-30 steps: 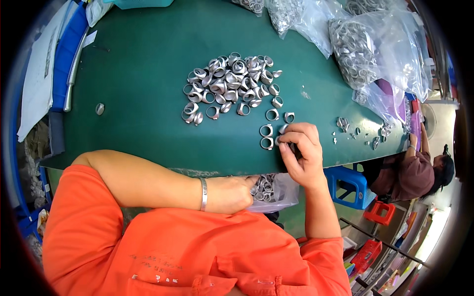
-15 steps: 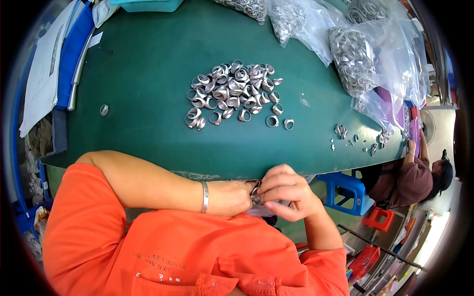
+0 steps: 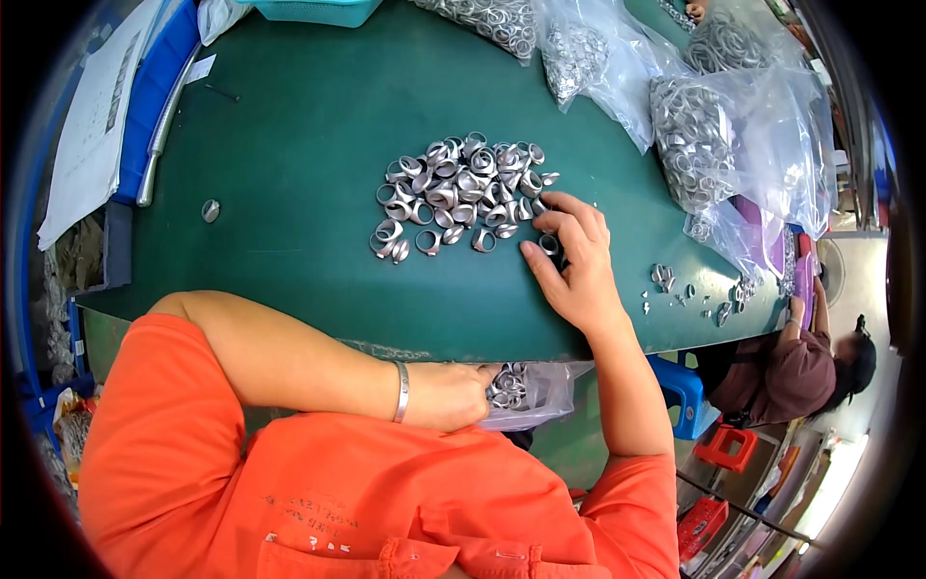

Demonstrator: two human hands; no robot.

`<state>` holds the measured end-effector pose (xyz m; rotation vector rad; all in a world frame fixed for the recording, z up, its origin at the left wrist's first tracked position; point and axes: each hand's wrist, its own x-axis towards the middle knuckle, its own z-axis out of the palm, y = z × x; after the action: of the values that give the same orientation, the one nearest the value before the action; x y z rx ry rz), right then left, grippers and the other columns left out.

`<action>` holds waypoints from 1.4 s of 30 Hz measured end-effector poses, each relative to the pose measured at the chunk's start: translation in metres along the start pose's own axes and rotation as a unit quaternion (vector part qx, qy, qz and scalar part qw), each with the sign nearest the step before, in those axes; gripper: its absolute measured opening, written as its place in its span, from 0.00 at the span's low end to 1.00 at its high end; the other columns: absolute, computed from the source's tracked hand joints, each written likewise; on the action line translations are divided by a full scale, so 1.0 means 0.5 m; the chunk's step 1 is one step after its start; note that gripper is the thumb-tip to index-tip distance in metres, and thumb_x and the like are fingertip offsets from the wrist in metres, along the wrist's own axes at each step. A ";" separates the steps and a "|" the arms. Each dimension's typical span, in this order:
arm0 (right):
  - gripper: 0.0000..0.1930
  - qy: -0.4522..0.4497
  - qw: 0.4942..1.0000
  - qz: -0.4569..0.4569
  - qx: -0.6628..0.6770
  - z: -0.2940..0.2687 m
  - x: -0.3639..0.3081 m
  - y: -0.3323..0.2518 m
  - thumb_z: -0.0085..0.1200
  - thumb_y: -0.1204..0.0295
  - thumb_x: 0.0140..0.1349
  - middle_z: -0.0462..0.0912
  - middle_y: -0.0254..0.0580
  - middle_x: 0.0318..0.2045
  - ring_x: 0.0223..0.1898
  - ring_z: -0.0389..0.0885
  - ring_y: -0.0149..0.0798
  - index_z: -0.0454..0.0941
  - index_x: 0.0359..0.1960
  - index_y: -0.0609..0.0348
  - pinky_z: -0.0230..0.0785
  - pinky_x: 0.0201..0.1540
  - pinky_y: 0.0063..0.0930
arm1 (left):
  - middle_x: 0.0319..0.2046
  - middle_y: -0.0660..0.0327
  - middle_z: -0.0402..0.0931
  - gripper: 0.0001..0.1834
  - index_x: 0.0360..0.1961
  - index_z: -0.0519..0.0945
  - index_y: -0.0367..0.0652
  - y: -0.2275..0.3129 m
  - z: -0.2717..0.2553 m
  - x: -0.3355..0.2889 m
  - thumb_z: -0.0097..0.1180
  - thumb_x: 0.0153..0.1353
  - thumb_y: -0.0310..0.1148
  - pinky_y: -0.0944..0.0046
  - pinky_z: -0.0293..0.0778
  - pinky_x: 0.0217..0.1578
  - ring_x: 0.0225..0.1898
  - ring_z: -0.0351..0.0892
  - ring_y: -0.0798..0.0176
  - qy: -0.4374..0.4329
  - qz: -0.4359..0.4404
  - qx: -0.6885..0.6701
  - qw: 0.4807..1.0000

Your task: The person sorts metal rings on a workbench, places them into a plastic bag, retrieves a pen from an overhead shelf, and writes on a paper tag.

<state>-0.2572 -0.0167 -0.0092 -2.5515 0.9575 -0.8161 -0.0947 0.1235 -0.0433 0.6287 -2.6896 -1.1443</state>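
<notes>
A heap of silver metal rings [image 3: 453, 188] lies on the green tabletop [image 3: 289, 116]. My right hand [image 3: 579, 265] reaches to the heap's right edge, its fingers curved and thumb apart. One ring [image 3: 549, 244] shows between thumb and fingers, not firmly gripped. Below the table's near edge, my left hand [image 3: 449, 394] is closed at the mouth of a clear plastic bag [image 3: 548, 394]; its fingertips are partly hidden. Inside that bag several rings [image 3: 508, 388] can be seen.
Clear bags full of rings [image 3: 690, 140] stand at the back right. A single ring [image 3: 210, 210] lies to the left. Small metal pieces [image 3: 664, 278] are scattered on the right, where a co-worker [image 3: 781, 376] sits. A teal basket [image 3: 318, 10] is at the back.
My right hand has gone from the bag at the table edge up to the ring heap, uncovering the bagged rings. My left hand stays at the bag. The view has shifted slightly.
</notes>
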 end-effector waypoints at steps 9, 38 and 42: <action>0.08 -0.234 0.932 -0.076 0.267 -0.050 -0.113 -0.096 0.61 0.79 0.43 0.76 0.44 0.36 0.39 0.74 0.47 0.74 0.25 0.59 0.65 0.44 0.37 | 0.48 0.27 0.67 0.11 0.23 0.79 0.31 0.003 -0.014 0.000 0.51 0.49 0.30 0.54 0.76 0.44 0.41 0.79 0.39 -0.028 -0.020 -0.071 0.997; 0.11 0.066 0.941 0.186 0.277 -0.092 -0.149 0.010 0.51 0.82 0.58 0.75 0.44 0.46 0.47 0.73 0.37 0.76 0.44 0.65 0.62 0.52 0.26 | 0.56 0.31 0.61 0.05 0.29 0.71 0.38 0.015 -0.004 -0.071 0.51 0.55 0.29 0.52 0.77 0.42 0.43 0.77 0.35 0.074 -0.071 -0.049 0.993; 0.13 -0.014 0.987 0.092 0.131 -0.087 -0.124 -0.029 0.55 0.85 0.51 0.75 0.44 0.39 0.43 0.72 0.44 0.78 0.40 0.61 0.65 0.48 0.31 | 0.58 0.30 0.60 0.05 0.28 0.70 0.37 0.017 -0.003 -0.073 0.52 0.54 0.27 0.54 0.75 0.46 0.45 0.76 0.36 0.200 0.073 -0.020 0.977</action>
<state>-0.3143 0.0326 0.0067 -2.2103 0.9884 -0.7924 -0.0638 0.1436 -0.0351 0.5734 -2.3226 -0.9186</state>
